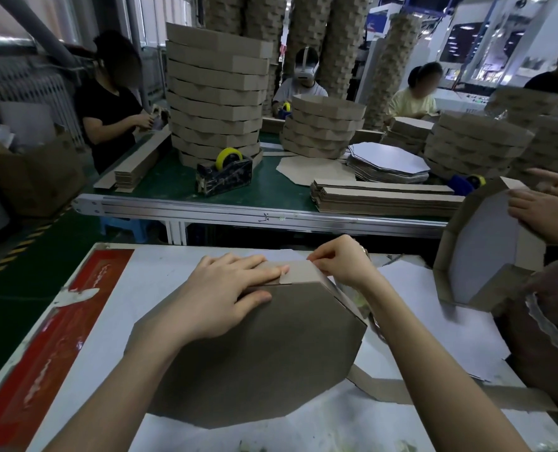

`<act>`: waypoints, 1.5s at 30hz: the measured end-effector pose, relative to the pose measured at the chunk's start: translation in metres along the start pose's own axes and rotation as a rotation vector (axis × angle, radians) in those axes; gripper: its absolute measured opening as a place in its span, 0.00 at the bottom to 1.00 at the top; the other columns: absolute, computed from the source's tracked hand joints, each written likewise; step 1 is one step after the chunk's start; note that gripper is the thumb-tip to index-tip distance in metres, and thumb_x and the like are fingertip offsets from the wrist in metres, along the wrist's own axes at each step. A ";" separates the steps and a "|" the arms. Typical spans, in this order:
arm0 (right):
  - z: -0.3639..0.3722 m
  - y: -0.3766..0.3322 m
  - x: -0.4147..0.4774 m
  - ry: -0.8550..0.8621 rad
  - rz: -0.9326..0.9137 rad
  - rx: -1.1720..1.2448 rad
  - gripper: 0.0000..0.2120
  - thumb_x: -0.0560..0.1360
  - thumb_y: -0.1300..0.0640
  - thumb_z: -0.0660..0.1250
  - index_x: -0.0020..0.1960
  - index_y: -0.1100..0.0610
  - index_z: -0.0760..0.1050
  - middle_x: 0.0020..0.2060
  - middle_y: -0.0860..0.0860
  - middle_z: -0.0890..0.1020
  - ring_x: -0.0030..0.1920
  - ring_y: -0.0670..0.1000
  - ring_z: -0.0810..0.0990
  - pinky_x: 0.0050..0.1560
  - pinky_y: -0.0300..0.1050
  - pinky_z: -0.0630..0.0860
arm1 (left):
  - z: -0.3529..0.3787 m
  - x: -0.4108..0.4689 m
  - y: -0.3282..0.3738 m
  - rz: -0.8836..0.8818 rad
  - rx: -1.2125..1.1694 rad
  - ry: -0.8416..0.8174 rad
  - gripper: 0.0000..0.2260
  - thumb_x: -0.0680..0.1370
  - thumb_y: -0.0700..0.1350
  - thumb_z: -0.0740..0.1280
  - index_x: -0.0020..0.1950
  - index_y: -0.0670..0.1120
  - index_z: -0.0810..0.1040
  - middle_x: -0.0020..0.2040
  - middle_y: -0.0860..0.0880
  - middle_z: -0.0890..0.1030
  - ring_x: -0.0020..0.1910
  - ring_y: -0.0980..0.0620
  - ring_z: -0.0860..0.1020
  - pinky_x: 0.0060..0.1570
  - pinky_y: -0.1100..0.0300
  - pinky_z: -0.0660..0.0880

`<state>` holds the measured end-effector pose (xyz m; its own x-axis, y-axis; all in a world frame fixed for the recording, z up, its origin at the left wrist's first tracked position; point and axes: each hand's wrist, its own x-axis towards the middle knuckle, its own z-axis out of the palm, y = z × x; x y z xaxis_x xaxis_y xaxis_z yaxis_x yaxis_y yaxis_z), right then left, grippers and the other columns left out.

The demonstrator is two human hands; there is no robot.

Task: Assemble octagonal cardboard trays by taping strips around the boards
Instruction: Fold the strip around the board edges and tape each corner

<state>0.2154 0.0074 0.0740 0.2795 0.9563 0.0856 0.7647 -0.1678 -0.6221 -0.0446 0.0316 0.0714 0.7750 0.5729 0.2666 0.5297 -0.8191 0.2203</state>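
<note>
A brown octagonal cardboard board [254, 353] lies on the white table [160, 282] in front of me. A cardboard strip [300, 270] stands folded along its far edge, and the strip's loose end [401, 391] trails off to the right. My left hand [225, 288] lies flat on the board's far part, fingers straight, pressing the strip and a piece of clear tape [285, 275]. My right hand [342, 261] pinches the strip's top corner with curled fingers.
Another person's hands [545, 213] hold a white-faced octagonal tray [486, 249] upright at the right. Beyond my table, a green conveyor table [179, 184] carries a tape dispenser [225, 172], stacks of finished trays [215, 102], flat strips [382, 197] and white boards [388, 161]. Other workers sit behind.
</note>
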 end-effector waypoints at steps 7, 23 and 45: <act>0.005 -0.010 -0.005 0.017 -0.081 0.015 0.16 0.73 0.69 0.62 0.44 0.49 0.79 0.44 0.44 0.77 0.45 0.40 0.75 0.44 0.31 0.69 | 0.001 0.000 0.000 -0.004 0.003 0.003 0.21 0.81 0.60 0.55 0.72 0.74 0.51 0.74 0.61 0.64 0.69 0.56 0.64 0.62 0.55 0.59; 0.000 -0.013 -0.011 0.058 -0.032 0.139 0.10 0.76 0.69 0.68 0.54 0.60 0.84 0.43 0.48 0.84 0.41 0.38 0.81 0.42 0.23 0.72 | 0.002 0.000 -0.002 0.004 -0.012 0.022 0.21 0.81 0.61 0.55 0.64 0.80 0.46 0.75 0.62 0.62 0.70 0.57 0.63 0.62 0.56 0.59; 0.000 -0.014 -0.017 0.086 -0.005 0.274 0.11 0.77 0.66 0.67 0.57 0.58 0.81 0.39 0.52 0.86 0.34 0.39 0.82 0.37 0.31 0.77 | 0.002 0.000 -0.002 -0.010 -0.009 0.004 0.21 0.81 0.60 0.55 0.72 0.74 0.53 0.74 0.62 0.64 0.69 0.57 0.64 0.60 0.56 0.59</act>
<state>0.1996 -0.0060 0.0815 0.3327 0.9314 0.1476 0.5840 -0.0806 -0.8078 -0.0447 0.0329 0.0691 0.7687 0.5809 0.2679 0.5342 -0.8133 0.2308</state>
